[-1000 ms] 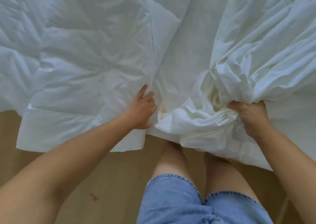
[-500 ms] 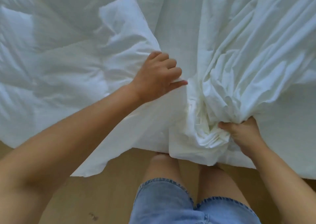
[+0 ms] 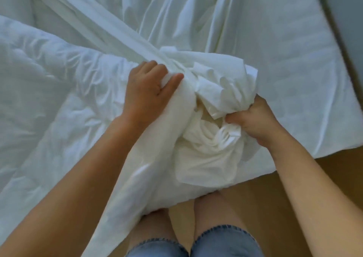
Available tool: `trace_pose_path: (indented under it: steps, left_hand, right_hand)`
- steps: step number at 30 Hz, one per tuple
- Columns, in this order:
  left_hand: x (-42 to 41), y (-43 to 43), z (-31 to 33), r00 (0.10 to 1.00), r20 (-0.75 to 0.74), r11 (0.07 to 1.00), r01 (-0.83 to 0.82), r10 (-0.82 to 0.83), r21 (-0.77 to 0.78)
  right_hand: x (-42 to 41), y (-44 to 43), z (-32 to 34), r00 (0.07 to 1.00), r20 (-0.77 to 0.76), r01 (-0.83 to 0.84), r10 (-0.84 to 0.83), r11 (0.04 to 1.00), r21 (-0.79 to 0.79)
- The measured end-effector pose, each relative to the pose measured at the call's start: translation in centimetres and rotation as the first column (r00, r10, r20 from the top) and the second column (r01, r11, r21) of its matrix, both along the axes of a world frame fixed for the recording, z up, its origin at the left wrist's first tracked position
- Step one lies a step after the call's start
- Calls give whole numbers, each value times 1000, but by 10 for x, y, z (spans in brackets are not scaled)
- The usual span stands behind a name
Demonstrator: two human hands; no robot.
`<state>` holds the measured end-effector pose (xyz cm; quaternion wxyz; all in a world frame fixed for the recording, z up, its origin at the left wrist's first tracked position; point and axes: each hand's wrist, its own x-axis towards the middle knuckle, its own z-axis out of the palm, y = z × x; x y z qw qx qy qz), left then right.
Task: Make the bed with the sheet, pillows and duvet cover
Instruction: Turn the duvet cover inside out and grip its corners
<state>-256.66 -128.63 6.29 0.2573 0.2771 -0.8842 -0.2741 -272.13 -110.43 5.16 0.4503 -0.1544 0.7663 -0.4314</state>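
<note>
The bed (image 3: pixel 294 76) filled most of the view, its white surface stretching away beyond the fingertips of both hands and out past the right knuckles. A puffy, quilted duvet (image 3: pixel 45 103) lay on it to the outside of the left fingers, and its near edge hung down below the left wrist towards the floor. The duvet cover (image 3: pixel 208 158), smooth white cloth, ran as a long taut band from beyond the left fingertips down to the hands, where it was bunched into a crumpled heap between the two palms; part of that heap sagged below the wrists, over the bed's edge.

The wooden floor (image 3: pixel 318 180) showed under the right forearm. A pair of blue denim shorts (image 3: pixel 224 243) sat at the bottom, well below both wrists, with bare legs above them.

The left hand (image 3: pixel 147 94) gripped the band of cover from above: its fingers were curled together over a fold and its thumb lay stretched along the cloth, pressing it. The right hand (image 3: pixel 255 119) held the gathered cloth in a tight fist, thumb tucked against the folds, fingers wrapped into the heap and mostly hidden by it.
</note>
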Motion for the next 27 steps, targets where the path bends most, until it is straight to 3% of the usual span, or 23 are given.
trace_pose_path:
  steps: [1, 2, 4, 5, 8, 9, 10, 13, 14, 15, 16, 18, 19, 21, 24, 27]
  left_hand:
    - [7, -12, -14, 982, 179, 998, -58, 62, -30]
    - [16, -24, -26, 903, 403, 989, -140, 148, -50]
    - [30, -38, -38, 618, 746, 959, -267, 247, -97]
    - [32, -38, -41, 560, 794, 962, -249, 239, -114]
    - [19, -16, -48, 775, 629, 989, 31, 66, -141]
    - [11, -7, -52, 793, 609, 987, 95, 3, -128]
    - [6, 1, -57, 746, 664, 989, 129, -51, -69]
    - [10, 4, -83, 407, 910, 997, 48, -79, 65]
    - [19, -4, -89, 382, 921, 997, 18, -76, 74]
    - [31, -13, -93, 431, 899, 997, 3, -74, 80]
    - [46, -22, -93, 538, 840, 995, -22, -73, 101]
    - [80, -40, -84, 771, 636, 944, -189, -26, 269]
    - [96, -49, -78, 821, 570, 886, -293, 41, 359]
    - [118, -66, -70, 784, 617, 828, -391, 71, 401]
    - [113, -78, -71, 622, 783, 943, -255, -9, 214]
    - [66, -53, -71, 667, 743, 979, -108, -58, 174]
  right_hand:
    - [-5, -1, -8, 1000, -1, -10, 10, 1000, 19]
    - [-6, -2, -16, 1000, 3, -13, 13, 999, 36]
    - [-2, -1, -31, 1000, 10, -3, 2, 998, 66]
    - [1, 0, -37, 1000, 15, 2, -3, 997, 71]
    - [15, 1, -48, 999, 17, 27, -28, 997, 67]
    - [19, 0, -49, 999, 8, 32, -33, 997, 75]
    - [22, -1, -51, 999, -1, 39, -39, 996, 82]
    - [23, -1, -55, 994, -101, 45, -32, 991, 126]
    - [22, 0, -55, 984, -181, 30, -1, 988, 154]
    - [22, 2, -55, 963, -266, 7, 44, 982, 189]
    - [26, 2, -55, 938, -333, -18, 93, 975, 222]
    - [41, -1, -56, 912, -378, -54, 158, 960, 273]
    - [53, -2, -56, 913, -371, -60, 168, 956, 287]
    - [77, -3, -57, 930, -334, -50, 152, 955, 293]
    - [98, -6, -57, 955, -282, -15, 95, 962, 271]
    - [98, -12, -56, 959, -280, 23, 52, 966, 258]
